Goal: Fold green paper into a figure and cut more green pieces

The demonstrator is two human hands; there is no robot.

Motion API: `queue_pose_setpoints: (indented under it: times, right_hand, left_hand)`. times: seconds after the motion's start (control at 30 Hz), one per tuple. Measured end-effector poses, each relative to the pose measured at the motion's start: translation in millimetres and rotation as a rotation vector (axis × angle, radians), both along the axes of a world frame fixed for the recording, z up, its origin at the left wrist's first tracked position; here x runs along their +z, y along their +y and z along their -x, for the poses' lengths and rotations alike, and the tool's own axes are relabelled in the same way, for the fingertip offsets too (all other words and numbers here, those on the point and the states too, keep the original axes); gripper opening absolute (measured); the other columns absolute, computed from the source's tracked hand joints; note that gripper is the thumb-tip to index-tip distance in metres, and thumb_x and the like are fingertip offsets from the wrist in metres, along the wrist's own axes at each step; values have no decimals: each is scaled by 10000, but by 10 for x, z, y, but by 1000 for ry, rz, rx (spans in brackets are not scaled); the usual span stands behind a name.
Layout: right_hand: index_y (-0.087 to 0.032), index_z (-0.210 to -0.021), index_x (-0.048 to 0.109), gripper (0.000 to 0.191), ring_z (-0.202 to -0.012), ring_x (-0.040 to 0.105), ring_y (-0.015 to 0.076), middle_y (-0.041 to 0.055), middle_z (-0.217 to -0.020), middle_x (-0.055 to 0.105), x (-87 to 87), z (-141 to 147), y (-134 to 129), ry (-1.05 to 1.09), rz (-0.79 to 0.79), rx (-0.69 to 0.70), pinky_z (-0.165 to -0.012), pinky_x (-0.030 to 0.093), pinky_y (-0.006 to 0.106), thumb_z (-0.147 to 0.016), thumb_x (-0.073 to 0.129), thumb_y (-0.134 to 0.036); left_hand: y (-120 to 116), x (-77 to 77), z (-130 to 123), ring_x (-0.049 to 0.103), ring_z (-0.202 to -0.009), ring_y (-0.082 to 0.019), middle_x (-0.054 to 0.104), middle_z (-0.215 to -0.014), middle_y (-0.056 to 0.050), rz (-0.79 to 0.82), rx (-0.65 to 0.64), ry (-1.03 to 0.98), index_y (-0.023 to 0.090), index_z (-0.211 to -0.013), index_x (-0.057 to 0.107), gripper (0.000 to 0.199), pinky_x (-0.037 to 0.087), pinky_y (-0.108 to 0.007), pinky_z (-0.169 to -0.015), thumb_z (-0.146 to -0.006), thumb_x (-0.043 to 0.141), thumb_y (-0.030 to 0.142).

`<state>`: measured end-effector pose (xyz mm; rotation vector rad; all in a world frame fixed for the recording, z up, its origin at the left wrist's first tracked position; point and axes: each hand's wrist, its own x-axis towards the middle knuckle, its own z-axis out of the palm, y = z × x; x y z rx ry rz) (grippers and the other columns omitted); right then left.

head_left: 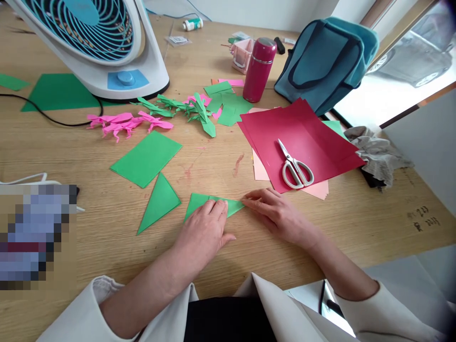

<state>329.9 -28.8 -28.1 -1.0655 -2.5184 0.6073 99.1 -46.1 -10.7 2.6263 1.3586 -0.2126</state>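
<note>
A folded piece of green paper (194, 201) lies on the table in front of me, its right end narrowing to a point. My left hand (208, 223) rests on it, fingers flat and close together, thumb held apart; it covers much of the paper's lower part. At the right tip, my right hand (276, 213) has thumb and fingers pinched on the paper's corner. Left of the paper is a green folded triangle (159, 205), and behind that a larger green folded sheet (147, 158).
White-handled scissors (295, 168) lie on red paper sheets (306, 137) at right. Pink paper figures (124, 124) and green paper figures (201, 114) lie beyond. Farther back stand a fan (142, 61), a magenta bottle (260, 71) and a blue bag (324, 66). A pixelated area covers the left edge.
</note>
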Motion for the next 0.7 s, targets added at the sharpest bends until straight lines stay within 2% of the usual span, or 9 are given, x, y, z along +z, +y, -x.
queue_pose_setpoints:
  times: [0.13, 0.37, 0.7]
  right_hand:
    - [-169, -1427, 484, 432, -1137, 539, 274, 158, -1336, 558, -62, -34, -63, -146, -80, 23, -980, 466, 494, -996, 450, -181]
    - [-95, -1483, 396, 516, -1216, 494, 300, 180, -1459, 475, -98, -81, -88, -247, -157, 75, -1003, 442, 496, -1018, 437, -315]
    - [-31, -1417, 468, 492, -1183, 499, 309, 193, -1441, 498, -109, 2, -121, -271, -235, 85, -982, 472, 479, -1000, 466, -292]
  left_hand:
    - [-25, -10, 5, 555, -1156, -302, 611, -1278, -178, -15, -10, 22, 32, -1369, 507, 710, 518, -389, -942, -824, 724, 432]
    - [-99, -95, 46, 512, -1253, -327, 555, -1391, -201, -61, -16, 35, 24, -1443, 445, 849, 470, -397, -1045, -795, 732, 492]
    - [-163, -223, 45, 473, -1320, -327, 466, -1496, -189, -75, 35, 16, 38, -1468, 413, 918, 433, -404, -1100, -771, 737, 540]
